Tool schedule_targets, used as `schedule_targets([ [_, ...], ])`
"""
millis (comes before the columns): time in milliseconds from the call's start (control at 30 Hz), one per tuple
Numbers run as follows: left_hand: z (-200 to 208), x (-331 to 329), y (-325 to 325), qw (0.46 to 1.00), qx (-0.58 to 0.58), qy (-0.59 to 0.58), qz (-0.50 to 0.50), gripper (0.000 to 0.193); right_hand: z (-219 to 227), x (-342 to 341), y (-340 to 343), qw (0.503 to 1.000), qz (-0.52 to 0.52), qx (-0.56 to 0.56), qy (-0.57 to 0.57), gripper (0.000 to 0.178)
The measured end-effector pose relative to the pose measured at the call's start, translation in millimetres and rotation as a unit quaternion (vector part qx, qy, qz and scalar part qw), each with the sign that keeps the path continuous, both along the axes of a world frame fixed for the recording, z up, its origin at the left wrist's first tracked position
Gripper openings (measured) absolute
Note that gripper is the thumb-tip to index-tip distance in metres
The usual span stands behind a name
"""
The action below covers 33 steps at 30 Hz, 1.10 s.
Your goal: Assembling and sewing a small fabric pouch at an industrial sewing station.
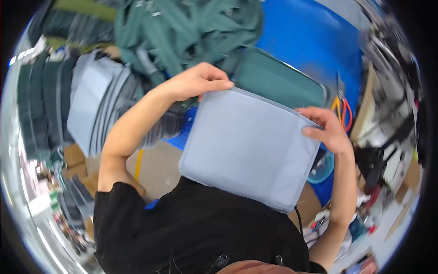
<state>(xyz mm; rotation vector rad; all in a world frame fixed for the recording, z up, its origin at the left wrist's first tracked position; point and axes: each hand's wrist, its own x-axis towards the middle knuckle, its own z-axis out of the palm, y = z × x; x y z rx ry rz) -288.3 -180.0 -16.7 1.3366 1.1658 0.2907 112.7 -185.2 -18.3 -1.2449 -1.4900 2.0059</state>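
Observation:
A flat, light grey-blue fabric panel (251, 146) with rounded corners and an edged seam hangs in front of my body. My left hand (203, 83) pinches its far left corner between thumb and fingers. At the far right corner, my right hand (326, 128) grips the same panel, thumb on top and fingers behind the edge. Just beyond it, a dark green rounded panel (280, 80) lies on the blue table (310, 27), partly covered by the grey one.
Green straps or strips (187, 32) are heaped at the back. Stacked grey panels (93, 100) stand on the left, beside dark green stacks (39, 105). Scissors (347, 112) with red and yellow handles lie right of the green panel. A light blue round container (325, 169) sits near my right forearm.

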Motion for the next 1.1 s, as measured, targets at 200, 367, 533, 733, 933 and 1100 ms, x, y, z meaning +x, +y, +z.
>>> schedule_targets([
  [200, -8.8, 35.1, 49.6, 0.984, -0.140, -0.087, -0.071, 0.031, -1.3, -7.2, 20.0, 0.994, 0.086, -0.071, -0.015, 0.028],
  [367, -18.9, 57.1, 73.1, 0.925, 0.348, 0.114, -0.103, 0.025, -18.4, -17.7, 42.9, 0.962, 0.061, 0.201, -0.175, 0.029],
  [533, -61.7, 76.6, 100.7, 0.815, 0.514, 0.252, -0.092, 0.026, -62.0, -19.5, 76.4, 0.828, 0.004, 0.488, -0.277, 0.019],
  [733, -11.3, 65.6, 88.3, 0.902, 0.397, 0.158, -0.064, 0.017, -28.5, -11.2, 60.5, 0.889, -0.034, 0.400, -0.220, 0.020],
  [933, 74.3, 67.5, 55.8, 0.922, 0.369, 0.060, -0.102, 0.009, 30.2, 3.8, 15.0, 0.876, -0.071, 0.440, -0.183, 0.014],
  [1100, 100.4, 68.1, 33.8, 0.728, 0.650, 0.030, -0.216, 0.018, 61.6, 7.3, -20.9, 0.827, -0.120, 0.511, -0.204, 0.013],
])
